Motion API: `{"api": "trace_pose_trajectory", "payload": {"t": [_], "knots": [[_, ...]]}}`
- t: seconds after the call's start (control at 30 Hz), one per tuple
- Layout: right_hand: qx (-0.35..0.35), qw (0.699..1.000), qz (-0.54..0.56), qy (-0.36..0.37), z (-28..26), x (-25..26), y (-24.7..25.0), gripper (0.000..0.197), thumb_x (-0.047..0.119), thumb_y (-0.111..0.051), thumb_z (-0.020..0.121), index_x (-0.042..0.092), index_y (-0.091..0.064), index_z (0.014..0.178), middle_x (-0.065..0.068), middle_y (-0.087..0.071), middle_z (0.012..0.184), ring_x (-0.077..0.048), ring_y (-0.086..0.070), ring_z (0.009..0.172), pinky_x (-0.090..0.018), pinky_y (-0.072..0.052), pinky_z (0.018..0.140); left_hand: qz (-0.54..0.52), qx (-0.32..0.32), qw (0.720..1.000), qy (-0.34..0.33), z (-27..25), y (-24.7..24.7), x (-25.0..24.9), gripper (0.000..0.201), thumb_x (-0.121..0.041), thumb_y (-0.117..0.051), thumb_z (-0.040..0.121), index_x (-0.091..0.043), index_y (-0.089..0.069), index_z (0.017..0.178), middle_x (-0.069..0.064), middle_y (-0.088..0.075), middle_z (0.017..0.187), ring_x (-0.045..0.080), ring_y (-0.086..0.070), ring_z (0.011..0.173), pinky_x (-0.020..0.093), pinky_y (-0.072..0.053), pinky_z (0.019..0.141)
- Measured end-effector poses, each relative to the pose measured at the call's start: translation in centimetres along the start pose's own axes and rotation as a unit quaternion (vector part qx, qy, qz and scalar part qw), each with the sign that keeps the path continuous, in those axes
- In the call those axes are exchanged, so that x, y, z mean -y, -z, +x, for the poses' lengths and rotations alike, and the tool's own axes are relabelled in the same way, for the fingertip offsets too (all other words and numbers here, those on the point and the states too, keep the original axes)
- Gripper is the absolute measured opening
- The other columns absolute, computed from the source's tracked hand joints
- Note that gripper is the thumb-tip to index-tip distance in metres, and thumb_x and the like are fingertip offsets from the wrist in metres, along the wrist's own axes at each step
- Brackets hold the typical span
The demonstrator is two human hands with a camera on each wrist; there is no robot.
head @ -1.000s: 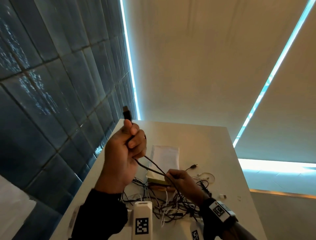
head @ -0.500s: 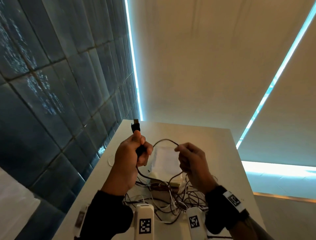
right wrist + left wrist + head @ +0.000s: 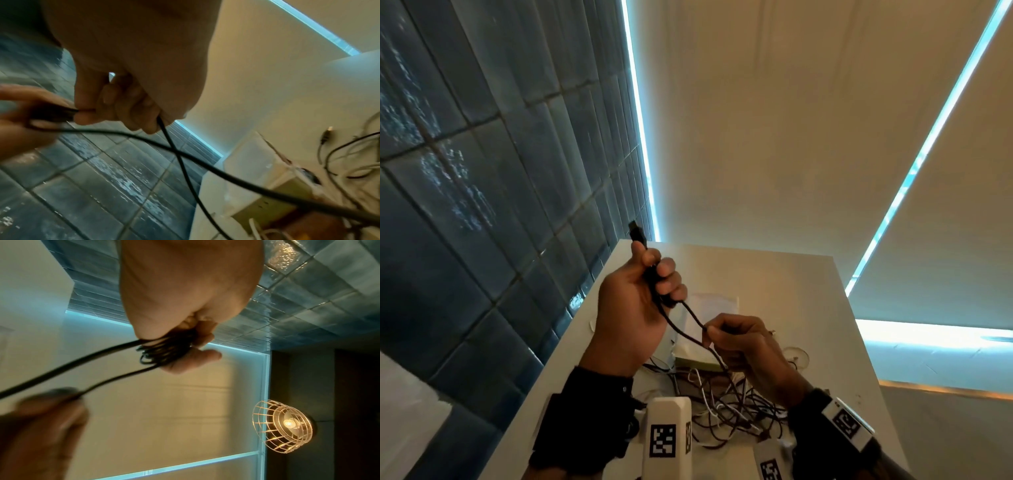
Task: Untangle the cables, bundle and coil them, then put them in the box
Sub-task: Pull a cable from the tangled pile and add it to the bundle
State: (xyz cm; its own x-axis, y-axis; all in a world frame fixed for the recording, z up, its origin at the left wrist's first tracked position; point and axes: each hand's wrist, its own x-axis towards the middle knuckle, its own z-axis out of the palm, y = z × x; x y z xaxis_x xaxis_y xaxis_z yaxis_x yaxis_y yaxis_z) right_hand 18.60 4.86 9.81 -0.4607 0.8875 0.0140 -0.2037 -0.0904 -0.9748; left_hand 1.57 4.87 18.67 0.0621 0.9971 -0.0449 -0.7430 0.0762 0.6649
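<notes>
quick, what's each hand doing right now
Left hand: closed around coiled loops of the black cable.
Right hand: pinching the same black cable lower down.

Box (image 3: 702,361) half hidden behind hands (image 3: 743,346)

**Layout: hands over cable pile, head view**

Table (image 3: 808,291) runs from 6 toward 12. Tiled wall (image 3: 482,205) along its 9 o'clock side. Left hand (image 3: 633,308) raised above the table at 10, plug (image 3: 637,234) sticking out of its top toward 12. Right hand (image 3: 746,346) lower, at 3 of the left; cable (image 3: 688,325) strung between them. Box (image 3: 717,301) on the table behind both hands. Tangle of cables (image 3: 729,411) at 6 of the box, under the right hand.
</notes>
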Motion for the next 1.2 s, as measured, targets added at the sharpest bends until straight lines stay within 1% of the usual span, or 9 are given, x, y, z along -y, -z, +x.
{"api": "trace_pose_trajectory", "payload": {"t": [0.1,0.27,0.37,0.47,0.63,0.73,0.87,1.07,1.2], "knots": [[-0.019,0.999,-0.026,-0.022,0.1,-1.7,0.5,0.020,0.015,-0.055,0.095,0.003,-0.065,0.083,-0.003,-0.024,0.057,-0.012,-0.018,0.049,-0.022,-0.016,0.046,0.037,0.035,0.998,-0.027,0.2,-0.3,-0.5,0.041,-0.036,-0.033,0.100,-0.019,-0.048,0.065,-0.007,-0.036,0.051,0.006,-0.026,0.042,0.022,-0.024,0.045],[-0.057,0.996,-0.041,-0.047,0.7,-4.5,1.4,0.023,0.013,-0.052,0.098,0.002,-0.064,0.082,0.003,-0.035,0.054,-0.008,-0.029,0.046,-0.020,-0.030,0.044,0.100,0.044,0.992,-0.063,-0.3,-0.4,-1.4,0.042,-0.035,-0.034,0.099,-0.020,-0.048,0.063,-0.008,-0.030,0.050,0.006,-0.020,0.042,0.022,-0.017,0.043],[-0.077,0.994,-0.034,-0.062,0.9,-6.3,1.7,0.018,0.012,-0.057,0.091,0.000,-0.066,0.080,-0.004,-0.055,0.065,-0.019,-0.055,0.060,-0.046,-0.057,0.066,0.122,0.047,0.988,-0.085,-0.6,-1.0,-2.4,0.042,-0.036,-0.034,0.098,-0.019,-0.046,0.062,-0.007,-0.027,0.049,0.008,-0.013,0.045,0.025,-0.011,0.045],[-0.095,0.990,-0.046,-0.091,0.9,-7.8,2.0,0.017,0.016,-0.058,0.081,0.004,-0.069,0.077,-0.008,-0.062,0.077,-0.025,-0.060,0.076,-0.052,-0.055,0.081,0.143,0.047,0.983,-0.104,-0.9,-1.2,-3.2,0.038,-0.037,-0.036,0.095,-0.017,-0.044,0.063,-0.007,-0.027,0.047,0.008,-0.015,0.044,0.026,-0.011,0.045],[-0.143,0.978,-0.096,-0.117,1.2,-8.9,2.4,0.025,0.011,-0.055,0.095,0.003,-0.066,0.073,-0.005,-0.053,0.067,-0.024,-0.049,0.067,-0.037,-0.047,0.065,0.171,0.028,0.979,-0.104,-0.9,-0.2,-3.3,0.037,-0.036,-0.034,0.097,-0.017,-0.044,0.067,-0.005,-0.031,0.044,0.008,-0.021,0.040,0.025,-0.015,0.044],[-0.181,0.975,-0.072,-0.105,1.5,-6.5,2.6,0.020,0.010,-0.049,0.096,0.002,-0.060,0.082,-0.001,-0.039,0.056,-0.010,-0.036,0.045,-0.021,-0.034,0.040,0.225,-0.001,0.972,-0.073,-0.3,0.7,-2.3,0.033,-0.040,-0.040,0.092,-0.017,-0.045,0.069,-0.001,-0.036,0.045,0.009,-0.021,0.039,0.028,-0.014,0.046],[-0.204,0.978,0.026,-0.016,2.8,-2.0,2.6,0.017,0.010,-0.046,0.098,0.002,-0.057,0.087,0.001,-0.027,0.053,-0.011,-0.019,0.043,-0.023,-0.013,0.042,0.290,-0.051,0.955,-0.035,0.7,1.8,-0.2,0.035,-0.033,-0.035,0.099,-0.014,-0.043,0.070,0.007,-0.055,0.050,0.011,-0.030,0.038,0.019,-0.021,0.037],[-0.100,0.990,0.063,0.081,2.6,2.5,0.7,0.018,0.012,-0.051,0.096,-0.001,-0.057,0.086,0.004,-0.025,0.051,-0.009,-0.018,0.043,-0.018,-0.017,0.041,0.273,-0.088,0.957,0.033,1.3,1.9,1.1,0.038,-0.032,-0.031,0.102,-0.014,-0.041,0.071,0.023,-0.073,0.087,0.015,-0.051,0.050,0.021,-0.034,0.043],[-0.028,0.996,0.018,0.083,2.0,2.4,-0.1,0.019,0.019,-0.057,0.090,0.005,-0.060,0.076,0.001,-0.023,0.051,-0.012,-0.017,0.044,-0.021,-0.016,0.043,0.112,-0.067,0.990,0.046,1.5,1.5,0.7,0.038,-0.035,-0.033,0.101,-0.015,-0.043,0.071,0.026,-0.069,0.105,0.025,-0.069,0.075,0.032,-0.053,0.066]]}}
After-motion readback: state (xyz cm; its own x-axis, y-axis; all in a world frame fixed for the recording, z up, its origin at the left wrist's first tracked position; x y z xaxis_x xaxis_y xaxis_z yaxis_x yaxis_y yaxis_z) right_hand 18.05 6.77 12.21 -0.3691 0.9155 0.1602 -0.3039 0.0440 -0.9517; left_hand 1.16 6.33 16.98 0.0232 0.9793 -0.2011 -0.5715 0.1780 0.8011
